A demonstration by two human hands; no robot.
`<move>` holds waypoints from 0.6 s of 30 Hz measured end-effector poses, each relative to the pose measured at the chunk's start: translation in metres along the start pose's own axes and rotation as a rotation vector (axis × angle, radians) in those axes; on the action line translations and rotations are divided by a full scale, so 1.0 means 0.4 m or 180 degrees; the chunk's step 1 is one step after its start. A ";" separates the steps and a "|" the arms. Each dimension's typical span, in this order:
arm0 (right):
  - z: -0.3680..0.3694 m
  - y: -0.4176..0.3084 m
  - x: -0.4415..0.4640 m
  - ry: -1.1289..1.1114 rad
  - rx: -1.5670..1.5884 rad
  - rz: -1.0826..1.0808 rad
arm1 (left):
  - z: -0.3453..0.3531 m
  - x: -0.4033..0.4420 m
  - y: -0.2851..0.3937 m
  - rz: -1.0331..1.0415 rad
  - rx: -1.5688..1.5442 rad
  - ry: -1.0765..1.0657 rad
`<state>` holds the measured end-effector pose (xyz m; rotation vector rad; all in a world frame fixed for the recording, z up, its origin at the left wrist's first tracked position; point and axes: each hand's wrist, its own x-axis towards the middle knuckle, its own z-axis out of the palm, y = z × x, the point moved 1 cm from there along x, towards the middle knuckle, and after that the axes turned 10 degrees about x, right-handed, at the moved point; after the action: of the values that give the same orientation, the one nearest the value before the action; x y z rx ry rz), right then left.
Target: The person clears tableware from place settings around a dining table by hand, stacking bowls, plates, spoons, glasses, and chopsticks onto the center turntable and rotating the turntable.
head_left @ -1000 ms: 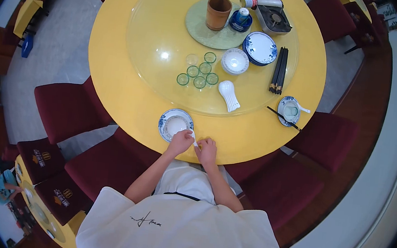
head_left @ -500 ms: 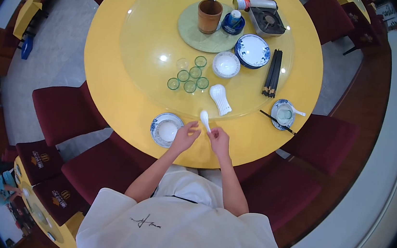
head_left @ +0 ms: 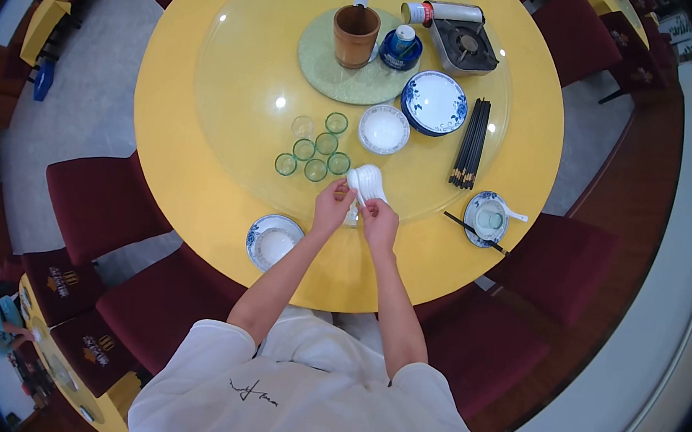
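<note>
Both hands meet over the stacked white spoons point(head_left: 376, 182) near the front of the glass turntable. A single white spoon point(head_left: 354, 180) lies against the stack's left side. My left hand point(head_left: 333, 206) is closed at its bowl end, fingertips touching it. My right hand point(head_left: 380, 226) pinches around the handle end, which the fingers partly hide. Left of my forearms, a small white bowl point(head_left: 277, 245) sits on a blue-patterned plate point(head_left: 253, 240). Several green-rimmed glasses point(head_left: 314, 170) stand left of the spoons.
Behind are a white bowl point(head_left: 384, 130), stacked plates point(head_left: 435, 102), black chopsticks point(head_left: 470, 145), a brown cup point(head_left: 355, 37) and a portable stove point(head_left: 464, 45). Another place setting point(head_left: 474, 229) is at right. A person in blue point(head_left: 2, 321) is at a far-left table.
Both hands have moved forward from the table's edge to the spoon stack, bringing the single spoon along. The view has shifted slightly, so the tableware appears lower and further left.
</note>
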<state>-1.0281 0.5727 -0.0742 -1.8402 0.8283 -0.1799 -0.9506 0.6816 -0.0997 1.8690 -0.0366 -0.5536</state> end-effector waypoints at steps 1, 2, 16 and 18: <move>-0.001 -0.005 -0.004 0.0022 -0.0059 0.0011 | 0.006 0.002 0.003 0.0022 0.0065 0.0061; -0.003 -0.010 -0.007 0.0044 -0.0117 0.0028 | 0.010 0.003 0.004 0.0041 0.0131 0.0119; -0.048 -0.027 0.022 0.0218 -0.1208 -0.0704 | 0.048 0.020 0.039 0.0296 0.0654 0.0237; -0.056 -0.024 0.032 0.0237 -0.1156 -0.0738 | 0.058 0.026 0.037 0.0358 0.0706 0.0265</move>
<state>-1.0250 0.5498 -0.0593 -2.2846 0.7311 -0.2593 -0.9469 0.6527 -0.0960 2.0896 -0.1523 -0.4066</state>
